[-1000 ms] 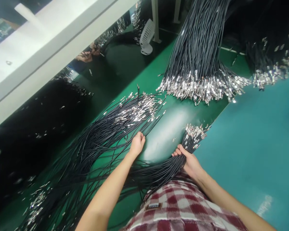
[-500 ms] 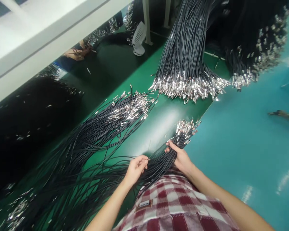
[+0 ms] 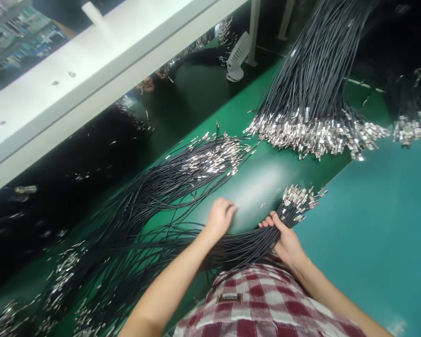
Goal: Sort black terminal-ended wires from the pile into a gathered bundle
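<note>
A thick bundle of black cables (image 3: 247, 248) with silvery metal terminals at its end lies across in front of the checked apron. My right hand (image 3: 284, 236) is closed round this bundle just below the terminals, thumb on top. My left hand (image 3: 221, 217) hovers above the bundle, left of my right hand, its fingers curled together and slightly blurred; whatever they pinch, if anything, cannot be made out. Beyond my left hand, a second pile of black cables (image 3: 154, 180) rests on the green tabletop (image 3: 256, 182), its terminals pointing right.
A large fan of black cables (image 3: 323, 70) with metal ends lies at the back right, near the table edge. A white shelf beam (image 3: 101, 61) crosses the upper left. Under it stand a small white fan (image 3: 237, 56) and, farther off, another person's hand (image 3: 145, 85).
My left hand has lifted off the cable it pinched and moved up, away from the bundle. My right hand keeps its hold. The view has shifted left.
</note>
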A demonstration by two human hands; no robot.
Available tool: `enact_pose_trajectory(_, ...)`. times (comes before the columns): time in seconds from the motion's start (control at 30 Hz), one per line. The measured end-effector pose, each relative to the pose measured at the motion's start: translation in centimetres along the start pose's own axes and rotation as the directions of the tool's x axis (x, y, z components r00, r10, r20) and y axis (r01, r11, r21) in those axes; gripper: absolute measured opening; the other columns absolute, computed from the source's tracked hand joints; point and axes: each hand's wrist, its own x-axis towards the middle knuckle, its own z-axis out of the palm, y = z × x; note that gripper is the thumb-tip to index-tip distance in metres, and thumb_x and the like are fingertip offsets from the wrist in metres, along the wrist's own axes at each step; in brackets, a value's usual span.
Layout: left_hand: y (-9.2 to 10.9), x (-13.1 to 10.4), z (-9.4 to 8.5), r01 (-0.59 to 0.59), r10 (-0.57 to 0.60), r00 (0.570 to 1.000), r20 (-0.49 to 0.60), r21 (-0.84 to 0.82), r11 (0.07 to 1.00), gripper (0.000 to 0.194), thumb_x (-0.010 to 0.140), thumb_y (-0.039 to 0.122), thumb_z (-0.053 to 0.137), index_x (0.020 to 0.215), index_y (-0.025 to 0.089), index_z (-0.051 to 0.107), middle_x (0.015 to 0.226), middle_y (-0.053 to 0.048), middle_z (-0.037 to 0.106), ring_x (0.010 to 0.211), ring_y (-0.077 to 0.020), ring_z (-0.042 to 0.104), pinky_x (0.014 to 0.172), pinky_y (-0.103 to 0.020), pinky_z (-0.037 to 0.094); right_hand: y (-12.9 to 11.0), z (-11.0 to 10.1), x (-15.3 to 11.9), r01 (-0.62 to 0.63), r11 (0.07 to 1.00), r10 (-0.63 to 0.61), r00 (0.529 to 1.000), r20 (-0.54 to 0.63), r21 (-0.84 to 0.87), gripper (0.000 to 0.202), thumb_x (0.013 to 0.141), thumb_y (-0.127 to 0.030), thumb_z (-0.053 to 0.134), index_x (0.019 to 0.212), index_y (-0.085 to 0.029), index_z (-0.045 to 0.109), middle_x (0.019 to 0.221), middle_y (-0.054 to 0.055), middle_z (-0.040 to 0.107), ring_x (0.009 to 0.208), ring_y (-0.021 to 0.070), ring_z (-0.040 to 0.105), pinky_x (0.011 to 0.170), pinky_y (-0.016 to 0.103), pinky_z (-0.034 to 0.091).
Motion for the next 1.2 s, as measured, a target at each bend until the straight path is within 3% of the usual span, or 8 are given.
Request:
enact_pose_trajectory(0.07, -3.7, 2.4, -1.5, 0.147, -0.124, 0.987, -0.104, 0.249, 0.957, 0.015, 0.089, 0.018, 0.057, 0.103, 0.016, 0.062, 0.108, -0.012, 0.061, 0.106, -0.0258, 0.054, 0.092, -0.038, 0.043, 0.0, 0.1, 0.3, -0.027, 1.0, 0.027, 0.999, -0.017, 0.015, 0.03, 0.063, -0.032, 0.088, 0.08, -0.022, 0.065, 0.062, -0.007, 0.053, 0.062, 0.0101, 0.054, 0.07, 0.025, 0.056)
enact_pose_trajectory(0.17, -7.7, 5.0, -2.8, 0.235, -0.232, 0.971, -0.063, 0.449, 0.862, 0.015, 0.087, 0.014, 0.058, 0.101, 0.015, 0.061, 0.107, -0.013, 0.06, 0.105, -0.0268, 0.054, 0.09, -0.037, 0.045, 0.0, 0.2, 0.7, -0.039, 0.999, 0.04, 0.999, -0.028, 0.031, 0.03, 0.063, -0.031, 0.088, 0.08, -0.021, 0.065, 0.063, -0.006, 0.053, 0.064, 0.0107, 0.054, 0.07, 0.025, 0.056)
enact_pose_trajectory(0.33, -9.3, 5.2, -3.2, 0.17, -0.154, 0.985, -0.073, 0.334, 0.927, 0.007, 0.087, 0.016, 0.056, 0.084, 0.017, 0.062, 0.09, -0.008, 0.063, 0.088, -0.0216, 0.059, 0.08, -0.031, 0.045, -0.2, 0.2, 1.0, -0.051, 0.998, 0.053, 0.997, -0.065, 0.024, 0.031, 0.063, -0.031, 0.088, 0.08, -0.021, 0.065, 0.064, -0.005, 0.054, 0.066, 0.0119, 0.056, 0.071, 0.026, 0.056)
enact_pose_trajectory(0.47, -8.7, 3.9, -3.8, 0.176, -0.175, 0.968, -0.179, -0.008, 0.984, 0.01, 0.086, 0.023, 0.056, 0.079, 0.018, 0.06, 0.073, -0.002, 0.06, 0.069, -0.0157, 0.056, 0.069, -0.027, 0.043, -0.2, 0.1, 1.2, -0.058, 0.998, 0.059, 0.996, -0.068, 0.022, 0.031, 0.062, -0.031, 0.088, 0.08, -0.02, 0.065, 0.064, -0.005, 0.055, 0.066, 0.0116, 0.057, 0.071, 0.025, 0.056)
enact_pose_trajectory(0.6, -6.3, 1.9, -4.6, 0.158, -0.203, 0.977, -0.058, -0.435, 0.887, 0.025, 0.082, 0.04, 0.061, 0.088, 0.016, 0.063, 0.064, 0.002, 0.056, 0.059, -0.0126, 0.053, 0.06, -0.024, 0.042, -0.2, 0.2, 1.0, -0.029, 0.999, 0.029, 0.999, -0.044, -0.017, 0.036, 0.062, -0.031, 0.088, 0.09, -0.021, 0.069, 0.063, -0.005, 0.055, 0.064, 0.011, 0.056, 0.068, 0.024, 0.056)
enact_pose_trajectory(0.7, -2.9, -0.2, -4.4, 0.212, -0.218, 0.974, 0.064, -0.592, 0.777, 0.038, 0.078, 0.047, 0.066, 0.093, 0.012, 0.066, 0.062, 0.001, 0.057, 0.056, -0.0113, 0.052, 0.055, -0.022, 0.04, -0.3, 0.4, 0.8, -0.012, 0.998, 0.011, 1.0, -0.011, -0.055, 0.042, 0.061, -0.031, 0.088, 0.098, -0.02, 0.07, 0.066, -0.004, 0.058, 0.062, 0.0106, 0.056, 0.064, 0.024, 0.055)
enact_pose_trajectory(0.93, 3.1, -3.6, -0.8, 0.288, -0.203, 0.958, 0.204, -0.71, 0.643, 0.039, 0.077, 0.049, 0.069, 0.09, 0.012, 0.066, 0.059, 0.003, 0.055, 0.053, -0.0092, 0.048, 0.055, -0.021, 0.039, -0.9, 1.2, -0.1, 0.027, 0.996, -0.025, 0.999, 0.023, -0.08, 0.046, 0.06, -0.029, 0.088, 0.102, -0.022, 0.071, 0.095, 0.001, 0.07, 0.061, 0.0097, 0.057, 0.061, 0.025, 0.055)
enact_pose_trajectory(1.2, 1.8, -6.4, -1.5, 0.267, -0.129, 0.954, 0.269, -0.576, 0.773, 0.034, 0.081, 0.047, 0.066, 0.083, 0.013, 0.067, 0.072, -0.004, 0.065, 0.066, -0.0136, 0.058, 0.063, -0.023, 0.046, -0.6, 0.8, -0.5, 0.054, 0.998, -0.054, 0.999, -0.001, -0.029, 0.04, 0.058, -0.033, 0.089, 0.093, -0.023, 0.071, 0.092, 0.001, 0.071, 0.06, 0.0114, 0.057, 0.059, 0.028, 0.054)
